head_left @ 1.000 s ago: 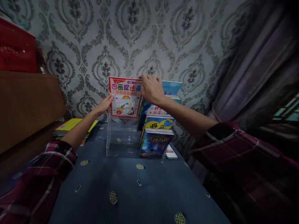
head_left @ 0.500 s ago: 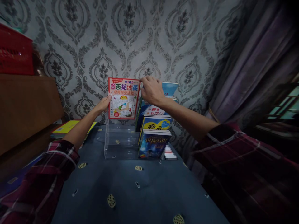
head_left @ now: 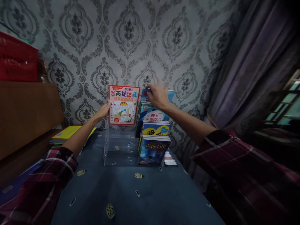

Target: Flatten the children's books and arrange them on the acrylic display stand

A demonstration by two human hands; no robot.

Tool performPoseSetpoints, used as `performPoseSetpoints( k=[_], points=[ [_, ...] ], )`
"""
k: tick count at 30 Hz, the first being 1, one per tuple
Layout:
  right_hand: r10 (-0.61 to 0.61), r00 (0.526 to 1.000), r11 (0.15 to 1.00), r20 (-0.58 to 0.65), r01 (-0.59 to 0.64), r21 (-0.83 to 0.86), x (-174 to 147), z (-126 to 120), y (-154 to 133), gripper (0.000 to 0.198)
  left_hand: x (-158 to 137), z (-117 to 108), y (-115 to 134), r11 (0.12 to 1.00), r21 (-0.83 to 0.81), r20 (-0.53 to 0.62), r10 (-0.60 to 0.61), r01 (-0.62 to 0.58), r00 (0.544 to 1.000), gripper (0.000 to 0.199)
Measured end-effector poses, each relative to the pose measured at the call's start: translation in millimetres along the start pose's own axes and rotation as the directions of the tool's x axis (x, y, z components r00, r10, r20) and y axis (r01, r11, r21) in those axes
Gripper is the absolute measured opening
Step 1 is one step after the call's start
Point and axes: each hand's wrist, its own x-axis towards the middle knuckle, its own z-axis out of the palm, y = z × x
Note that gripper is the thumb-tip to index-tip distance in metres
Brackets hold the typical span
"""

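Note:
A red-bordered picture book (head_left: 124,107) stands upright in the back row of a clear acrylic rack (head_left: 122,158), at its left side. My left hand (head_left: 103,111) pinches the book's left edge, its thumb in front. My right hand (head_left: 159,97) is over the upper part of a light-blue book (head_left: 171,95) at the back right, fingers loosely bent and apart from the picture book. Whether its fingertips touch the light-blue book is unclear. In front of that, the rack's right side holds a little-carp book (head_left: 153,115), a yellow-and-blue book (head_left: 150,129) and dark-blue books (head_left: 153,153).
The rack stands on a dark-blue patterned cloth (head_left: 112,190) against a wallpapered wall (head_left: 128,40). A yellow-covered book (head_left: 67,132) lies on a pile at left. Beyond are a brown cabinet (head_left: 28,109) and a red basket (head_left: 18,59). A purple curtain (head_left: 241,72) hangs right.
My right hand has left the picture book's top right corner and shifted right to the light-blue book. My left hand stays on the picture book. The view has tilted slightly upward.

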Motion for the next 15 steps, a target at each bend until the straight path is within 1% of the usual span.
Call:
performPoseSetpoints(
  k=[2,5,10,15],
  points=[
    [0.033,0.999,0.999,0.005,-0.033,0.0,4.3,0.3,-1.0,0.033,-1.4,-0.2,-1.0,1.0,-0.005,-0.005,0.0,0.0,1.0,0.054],
    [0.052,0.999,0.999,0.011,-0.052,-0.005,8.2,1.5,-1.5,0.033,-4.2,-1.5,-1.7,1.0,-0.014,-0.001,0.008,-0.008,1.0,0.054],
    [0.044,0.999,0.998,0.0,-0.044,-0.033,9.8,4.3,0.3,0.034,-6.3,-6.0,-0.6,0.999,-0.042,0.093,0.013,-0.009,0.996,0.057],
    [0.021,1.0,0.999,-0.013,-0.021,-0.026,10.6,5.7,1.9,0.034,-6.2,-7.7,3.5,1.0,-0.026,0.128,0.0,0.003,0.992,0.055]
  ],
)
